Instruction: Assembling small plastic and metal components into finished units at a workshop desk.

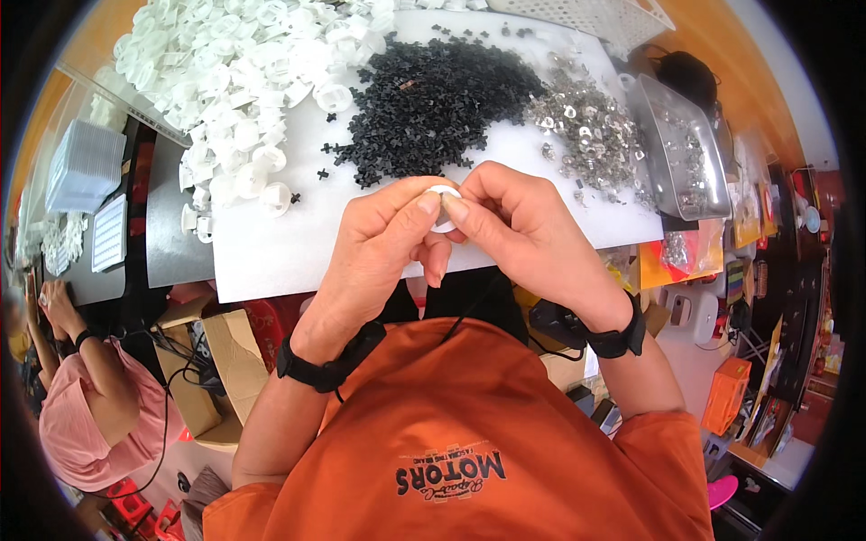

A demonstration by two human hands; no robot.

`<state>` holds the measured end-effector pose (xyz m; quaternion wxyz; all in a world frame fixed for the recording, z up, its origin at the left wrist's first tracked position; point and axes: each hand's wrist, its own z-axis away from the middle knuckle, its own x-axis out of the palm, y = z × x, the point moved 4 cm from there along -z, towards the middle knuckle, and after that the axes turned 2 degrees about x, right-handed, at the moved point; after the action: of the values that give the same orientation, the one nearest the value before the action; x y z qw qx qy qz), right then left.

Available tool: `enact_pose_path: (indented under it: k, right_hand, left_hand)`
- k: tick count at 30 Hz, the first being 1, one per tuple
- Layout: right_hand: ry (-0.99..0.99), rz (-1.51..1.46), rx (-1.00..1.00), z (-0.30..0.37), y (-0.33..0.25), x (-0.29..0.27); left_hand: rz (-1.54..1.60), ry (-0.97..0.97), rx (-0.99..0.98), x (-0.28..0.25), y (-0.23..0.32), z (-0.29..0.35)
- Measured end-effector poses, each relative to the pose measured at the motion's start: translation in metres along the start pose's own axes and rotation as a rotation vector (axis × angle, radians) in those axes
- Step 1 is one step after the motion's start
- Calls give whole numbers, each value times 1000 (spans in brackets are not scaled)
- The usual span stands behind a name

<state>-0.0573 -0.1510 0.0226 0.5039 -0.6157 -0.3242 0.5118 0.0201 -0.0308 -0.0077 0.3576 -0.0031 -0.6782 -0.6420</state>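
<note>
Above the near edge of the white work sheet, my left hand (388,239) and my right hand (519,221) meet and pinch one round white plastic part (444,225) between them. Both thumbs press on its face and cover most of it, so I cannot tell if a smaller piece sits under them. Just beyond my fingers lies a heap of small black cross-shaped pieces (433,99). A pile of white plastic parts (244,81) like the held one spreads at the far left. Small shiny metal pieces (591,122) are scattered to the right of the black heap.
At the right edge stands a clear plastic bin (681,149) with metal bits inside. A white perforated basket (613,22) is at the back. Stacked clear trays (86,167) stand at left, near a co-worker in a pink top (99,419). An open cardboard box (221,370) sits below the table.
</note>
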Motion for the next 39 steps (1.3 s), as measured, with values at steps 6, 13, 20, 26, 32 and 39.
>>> enact_pose_path:
  k: [6,13,20,26,32,39]
  right_hand:
    - [13,-114,5,1,7,-1]
    - [6,-78,54,6,12,0]
    - [-2,-43,38,5,15,-1]
    - [-25,-156,81,4,12,-5]
    - [-44,-140,118,7,12,-4]
    - [-11,-113,6,9,15,-3]
  left_hand:
    - [32,28,-3,3,0,0]
    - [-89,43,-55,5,1,-2]
    - [-213,45,-88,2,-2,-3]
    - [-91,35,-70,0,0,-2]
    - [-147,82,-77,2,1,-1]
    - [-235,134,-98,4,2,0]
